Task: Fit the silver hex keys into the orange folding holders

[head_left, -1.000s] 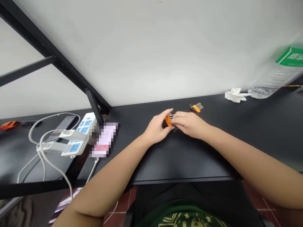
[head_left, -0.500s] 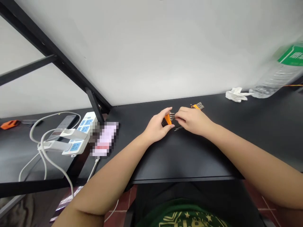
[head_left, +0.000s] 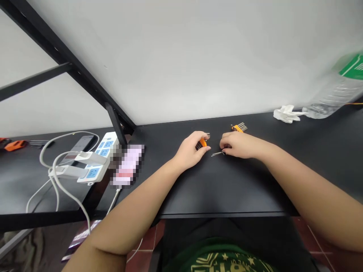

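Observation:
An orange hex key holder (head_left: 203, 142) with several metal keys sits in my left hand (head_left: 190, 149), its thumb and fingers closed on the two ends. Just to the right, my right hand (head_left: 236, 145) rests low over the black desk with fingers curled together. Loose L-shaped hex keys (head_left: 217, 153) lie on the desk by its fingertips; whether it grips one is hidden. Behind the right hand lies a second orange holder (head_left: 238, 128) with a row of keys.
A phone (head_left: 129, 164) with a blurred screen and a white power strip (head_left: 98, 160) with plugs and cables are on the left. Black metal frame bars (head_left: 116, 122) rise beside them. Crumpled tissue (head_left: 286, 114) and a plastic bottle (head_left: 326, 104) stand at the back right.
My right hand has moved away from the holder in my left hand, rightward and slightly down to the loose hex keys. My left hand still grips the holder. The view has shifted slightly.

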`<state>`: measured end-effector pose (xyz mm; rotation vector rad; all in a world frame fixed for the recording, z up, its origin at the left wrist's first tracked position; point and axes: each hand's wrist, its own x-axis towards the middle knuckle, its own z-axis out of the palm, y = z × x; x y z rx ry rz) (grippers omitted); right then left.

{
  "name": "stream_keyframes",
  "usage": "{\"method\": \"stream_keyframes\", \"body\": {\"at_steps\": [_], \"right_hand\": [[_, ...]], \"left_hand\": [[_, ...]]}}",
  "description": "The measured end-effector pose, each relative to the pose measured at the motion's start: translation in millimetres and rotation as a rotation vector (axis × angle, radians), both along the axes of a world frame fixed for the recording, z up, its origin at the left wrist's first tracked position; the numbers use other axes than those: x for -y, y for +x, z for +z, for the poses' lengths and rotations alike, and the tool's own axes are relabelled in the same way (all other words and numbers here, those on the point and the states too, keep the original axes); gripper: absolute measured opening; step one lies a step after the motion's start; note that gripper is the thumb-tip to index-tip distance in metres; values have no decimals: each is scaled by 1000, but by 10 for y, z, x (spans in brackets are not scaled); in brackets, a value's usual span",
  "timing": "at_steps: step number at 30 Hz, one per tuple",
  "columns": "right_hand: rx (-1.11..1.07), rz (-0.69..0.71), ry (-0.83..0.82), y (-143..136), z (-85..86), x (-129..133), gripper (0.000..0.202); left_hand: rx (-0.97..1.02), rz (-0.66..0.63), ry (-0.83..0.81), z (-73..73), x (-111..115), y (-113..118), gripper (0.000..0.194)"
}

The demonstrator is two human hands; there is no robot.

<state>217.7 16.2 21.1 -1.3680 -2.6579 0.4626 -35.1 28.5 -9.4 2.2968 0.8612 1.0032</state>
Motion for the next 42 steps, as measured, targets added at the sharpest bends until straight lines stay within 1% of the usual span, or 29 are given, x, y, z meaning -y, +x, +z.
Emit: {"method": "stream_keyframes", "body": {"at_steps": [4, 7, 9, 12, 15, 19, 22, 24, 26, 29, 32, 36, 39, 42], "right_hand": [[33, -10, -37, -11, 13, 16, 11], [74, -25, -16, -41, 3, 38, 13], [87, -26, 12, -63, -14, 52, 13], [101, -24, 28, -83, -44, 64, 15], [106, -53, 24, -80, -47, 59, 17], [-31, -117, 44, -70, 36, 51, 15], [-193, -70, 86, -86, 129, 77, 14], [-297, -18, 127, -112, 171, 109, 12], [-371, 10, 173, -146, 185, 141, 11], [-405, 18, 237, -190, 165, 170, 11], [-380, 28, 268, -204, 129, 169, 12], [-303, 37, 260, -178, 100, 156, 14], [-237, 19, 285, -156, 102, 156, 17], [-230, 6, 295, -145, 127, 165, 17]], "left_hand": [[-13, -7, 42, 27, 12, 2, 18], [-35, 21, 43, 30, 14, 3, 12], [-34, 28, 42, 14, 7, 2, 13], [2, 23, 27, -17, -10, 1, 18], [19, 38, 10, -29, -20, -4, 14], [-8, 77, 28, -7, -18, -13, 9], [7, 89, 30, 10, -14, -14, 10], [30, 82, 9, 19, -9, -10, 14], [44, 72, -7, 27, 0, -5, 21], [10, 63, -13, 41, 16, 3, 36], [-25, 71, -38, 41, 21, 6, 45], [-19, 92, -56, 7, 4, 2, 54], [-22, 78, -54, -18, -10, -4, 58], [-24, 60, -52, -22, -11, -5, 59]]}}
